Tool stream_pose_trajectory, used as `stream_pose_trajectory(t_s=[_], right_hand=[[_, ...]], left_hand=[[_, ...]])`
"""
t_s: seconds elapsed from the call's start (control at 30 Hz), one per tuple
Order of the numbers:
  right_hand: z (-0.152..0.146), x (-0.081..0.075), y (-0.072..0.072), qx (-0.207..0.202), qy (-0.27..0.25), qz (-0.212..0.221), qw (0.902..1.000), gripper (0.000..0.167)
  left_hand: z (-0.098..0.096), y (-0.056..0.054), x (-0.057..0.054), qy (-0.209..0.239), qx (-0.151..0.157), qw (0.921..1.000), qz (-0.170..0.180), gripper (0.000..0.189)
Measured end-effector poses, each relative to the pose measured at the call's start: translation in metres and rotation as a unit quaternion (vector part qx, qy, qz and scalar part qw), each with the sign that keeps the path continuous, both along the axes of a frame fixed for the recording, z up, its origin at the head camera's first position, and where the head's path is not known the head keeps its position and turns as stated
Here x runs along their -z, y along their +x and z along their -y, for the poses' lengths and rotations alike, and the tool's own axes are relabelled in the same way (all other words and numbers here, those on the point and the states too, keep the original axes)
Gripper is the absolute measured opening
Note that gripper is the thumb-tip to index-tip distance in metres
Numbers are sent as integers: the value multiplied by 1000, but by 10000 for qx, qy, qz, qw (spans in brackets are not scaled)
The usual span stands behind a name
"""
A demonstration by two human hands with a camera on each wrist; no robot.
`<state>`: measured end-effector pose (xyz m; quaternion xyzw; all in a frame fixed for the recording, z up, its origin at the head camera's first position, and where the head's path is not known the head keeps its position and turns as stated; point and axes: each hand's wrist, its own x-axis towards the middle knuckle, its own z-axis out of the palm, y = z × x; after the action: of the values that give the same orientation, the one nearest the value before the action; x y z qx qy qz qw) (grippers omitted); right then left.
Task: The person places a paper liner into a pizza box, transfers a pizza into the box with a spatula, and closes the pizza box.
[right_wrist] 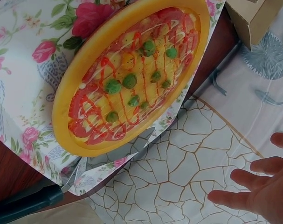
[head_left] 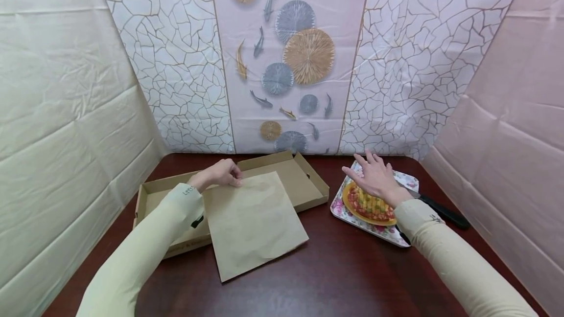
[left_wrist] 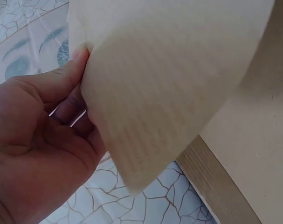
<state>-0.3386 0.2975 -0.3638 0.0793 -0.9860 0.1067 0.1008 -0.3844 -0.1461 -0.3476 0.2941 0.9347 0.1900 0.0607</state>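
Note:
My left hand [head_left: 224, 172] pinches the upper edge of a square brown paper sheet [head_left: 257, 229], which slants down over the front of an open cardboard pizza box [head_left: 304, 185]. Thumb and fingers grip that paper near a corner in the left wrist view. On the right, my right hand [head_left: 374, 177] hovers with spread fingers above a pizza [right_wrist: 136, 79] and holds nothing. Green rounds and red and white sauce lines top the pizza, which has a smooth yellow rim. It lies on a white flowered tray [right_wrist: 20, 93].
A pizza server with a dark handle [head_left: 445, 212] lies at the tray's right side, its metal blade [right_wrist: 118, 151] over the tray beside the pizza. Patterned cloth [head_left: 277, 53] hangs behind the dark red table [head_left: 317, 278], with pale cloth walls on both sides.

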Motion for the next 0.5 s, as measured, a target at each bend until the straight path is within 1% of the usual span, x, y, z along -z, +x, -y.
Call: stream_pose_trajectory(t_s=[0.2,0.4,0.5], right_hand=[[-2,1,0,35,-5,0,10000,87],[-5,1,0,45,-2,16,10000,86],[-6,1,0,44,0,0,10000,85]], left_hand=[[5,-1,1,-29,-38,10000,-50,9],[10,-5,-1,-93,94,9998,-147,9],[12,-8,-1,-115,80,9997,-177,9]])
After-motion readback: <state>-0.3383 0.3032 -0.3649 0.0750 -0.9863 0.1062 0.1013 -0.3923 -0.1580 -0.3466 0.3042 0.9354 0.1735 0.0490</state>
